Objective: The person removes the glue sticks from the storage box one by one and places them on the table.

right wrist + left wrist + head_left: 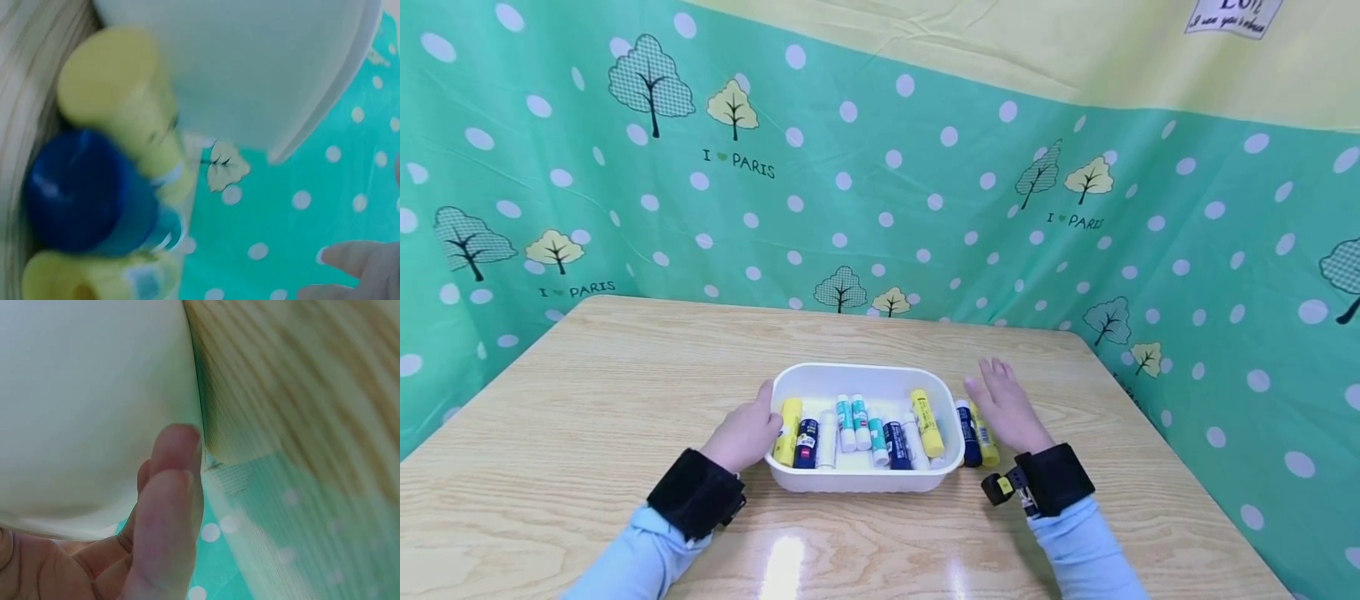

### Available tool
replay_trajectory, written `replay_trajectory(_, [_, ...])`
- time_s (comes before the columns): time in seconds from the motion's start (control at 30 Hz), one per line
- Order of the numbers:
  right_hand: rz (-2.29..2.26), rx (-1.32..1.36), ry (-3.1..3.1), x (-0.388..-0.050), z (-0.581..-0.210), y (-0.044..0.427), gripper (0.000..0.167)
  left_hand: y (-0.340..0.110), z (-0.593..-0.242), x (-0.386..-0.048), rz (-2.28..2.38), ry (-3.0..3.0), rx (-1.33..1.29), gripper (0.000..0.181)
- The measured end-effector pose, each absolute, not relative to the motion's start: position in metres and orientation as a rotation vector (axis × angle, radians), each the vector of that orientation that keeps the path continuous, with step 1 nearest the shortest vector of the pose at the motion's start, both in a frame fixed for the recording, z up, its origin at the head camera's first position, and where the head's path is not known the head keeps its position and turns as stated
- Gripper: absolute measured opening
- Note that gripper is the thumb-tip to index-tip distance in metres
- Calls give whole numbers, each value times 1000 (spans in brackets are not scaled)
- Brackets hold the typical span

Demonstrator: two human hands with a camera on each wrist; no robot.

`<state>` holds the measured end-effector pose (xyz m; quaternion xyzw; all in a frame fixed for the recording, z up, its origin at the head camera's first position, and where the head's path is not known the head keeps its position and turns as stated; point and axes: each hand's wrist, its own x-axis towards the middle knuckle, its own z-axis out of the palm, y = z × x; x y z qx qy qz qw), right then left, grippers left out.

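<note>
A white plastic bin (pixel 865 481) on the table holds several glue sticks, among them yellow (pixel 927 423), navy (pixel 806 444) and turquoise-and-white (pixel 861 422) ones. My left hand (pixel 747 429) grips the bin's left end; in the left wrist view its fingers (pixel 165 531) lie against the outer wall. Beyond the right end, a navy glue stick (pixel 87 194) lies between two yellow glue sticks (pixel 112 87) (pixel 94 275). The right hand (pixel 1006 408) is above them with extended fingers, holding nothing. From the head, one yellow stick there is mostly hidden by the bin.
The wooden table (pixel 625 400) extends on both sides of the bin. A green polka-dot curtain (pixel 850 183) hangs behind the table and along its sides. Black bands (pixel 1060 479) with small cameras circle both wrists.
</note>
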<state>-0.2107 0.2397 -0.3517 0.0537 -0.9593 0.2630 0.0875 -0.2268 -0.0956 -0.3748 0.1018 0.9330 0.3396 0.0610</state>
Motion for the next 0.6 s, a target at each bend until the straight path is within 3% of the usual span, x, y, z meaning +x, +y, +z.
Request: replay_trajectory(0.6, [384, 442, -2865, -214, -299, 173, 65, -96, -377, -226, 1091, 2839, 304, 55])
